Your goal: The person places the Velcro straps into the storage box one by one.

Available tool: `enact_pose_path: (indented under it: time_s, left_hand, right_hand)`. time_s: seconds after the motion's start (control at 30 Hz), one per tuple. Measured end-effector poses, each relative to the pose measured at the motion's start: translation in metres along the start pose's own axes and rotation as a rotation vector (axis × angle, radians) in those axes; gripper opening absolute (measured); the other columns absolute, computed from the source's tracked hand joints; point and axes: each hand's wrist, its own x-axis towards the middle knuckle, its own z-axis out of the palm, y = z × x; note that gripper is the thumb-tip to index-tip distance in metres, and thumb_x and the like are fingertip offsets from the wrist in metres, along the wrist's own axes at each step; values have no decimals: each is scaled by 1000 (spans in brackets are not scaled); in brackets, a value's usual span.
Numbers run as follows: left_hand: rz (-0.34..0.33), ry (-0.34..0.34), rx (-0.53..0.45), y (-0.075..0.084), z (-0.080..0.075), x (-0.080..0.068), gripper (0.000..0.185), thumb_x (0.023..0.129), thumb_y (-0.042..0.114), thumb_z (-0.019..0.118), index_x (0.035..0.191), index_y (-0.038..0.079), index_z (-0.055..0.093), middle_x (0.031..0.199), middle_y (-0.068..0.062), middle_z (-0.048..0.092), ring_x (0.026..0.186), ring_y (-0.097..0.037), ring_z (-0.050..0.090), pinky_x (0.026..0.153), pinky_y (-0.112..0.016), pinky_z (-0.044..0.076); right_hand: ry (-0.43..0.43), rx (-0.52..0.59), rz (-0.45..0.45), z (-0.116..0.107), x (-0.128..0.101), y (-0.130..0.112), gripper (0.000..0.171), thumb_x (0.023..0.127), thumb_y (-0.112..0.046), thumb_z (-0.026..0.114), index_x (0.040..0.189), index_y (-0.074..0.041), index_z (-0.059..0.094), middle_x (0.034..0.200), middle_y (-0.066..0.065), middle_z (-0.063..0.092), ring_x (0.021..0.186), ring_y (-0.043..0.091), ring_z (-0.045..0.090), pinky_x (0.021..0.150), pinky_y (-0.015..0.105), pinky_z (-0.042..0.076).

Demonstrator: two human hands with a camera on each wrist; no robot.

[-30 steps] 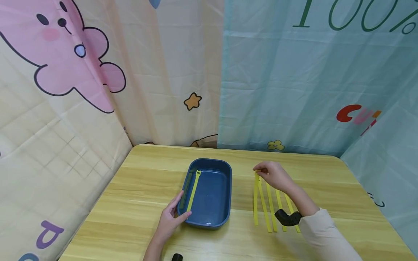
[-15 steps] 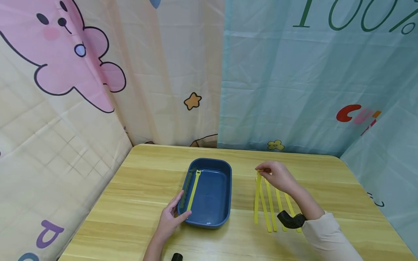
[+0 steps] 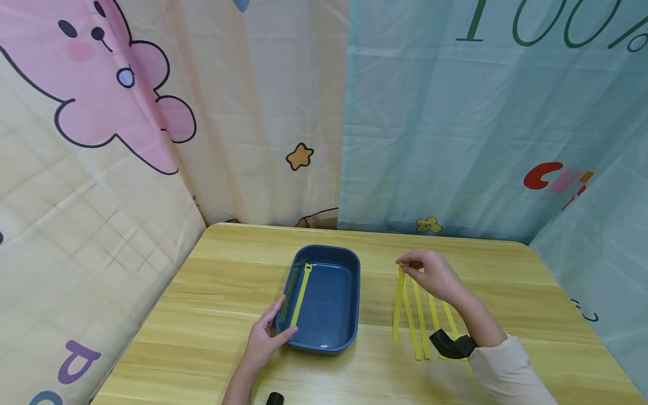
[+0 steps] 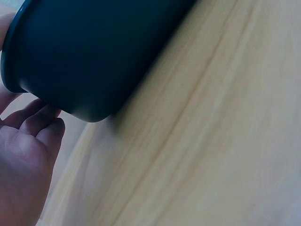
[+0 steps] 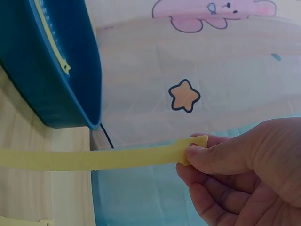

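In the head view, my right hand (image 3: 434, 275) pinches a yellow strap (image 3: 399, 306) by its slotted head, between thumb and forefinger. That strap (image 5: 103, 160) stretches away flat from the fingertips in the right wrist view. Several similar yellow straps (image 3: 421, 323) lie side by side on the table beneath the right hand and wrist, partly covered. My left hand (image 3: 261, 342) grips the near left corner of a dark blue plastic basin (image 3: 324, 315), thumb over the rim and fingers along the outside wall. One yellow strap (image 3: 302, 295) lies lengthwise inside the basin, near its left wall.
The basin stands on a wood-grain table (image 3: 212, 292), left of the loose straps. Printed curtains (image 3: 263, 140) hang along the table's back and sides. A black wrist camera mount (image 3: 452, 344) sits on the right forearm, over the straps' near ends.
My right hand has shifted slightly right, and the pinched strap has come up a little from the table. The left hand and the basin stay in place.
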Motion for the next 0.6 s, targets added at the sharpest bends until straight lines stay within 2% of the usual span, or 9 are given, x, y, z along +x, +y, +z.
enact_pose_path:
  time_s: [0.17,0.33,0.6]
  left_hand:
    - [-7,2,-16,0,1,0,69,78,3,71,138,1,38,145,-18,28,131,-31,24,102,-35,24]
    - [-30,7,-16,1,1,0,70,78,3,72,139,2,38,145,-15,28,131,-27,25,101,-28,26]
    - [-14,3,-14,1,1,0,68,78,3,71,138,0,38,145,-18,28,131,-30,25,102,-34,26]
  right_hand:
    - [22,19,-27,-3,-3,-3,18,83,5,63,98,-2,68,93,8,67,79,19,63,64,27,53]
    - [45,19,-25,-7,-7,-8,19,82,4,64,99,-3,68,93,7,67,78,18,63,61,27,52]
    - [64,22,-45,-12,-11,-16,20,82,5,65,99,-3,69,92,5,67,77,17,62,59,26,52]
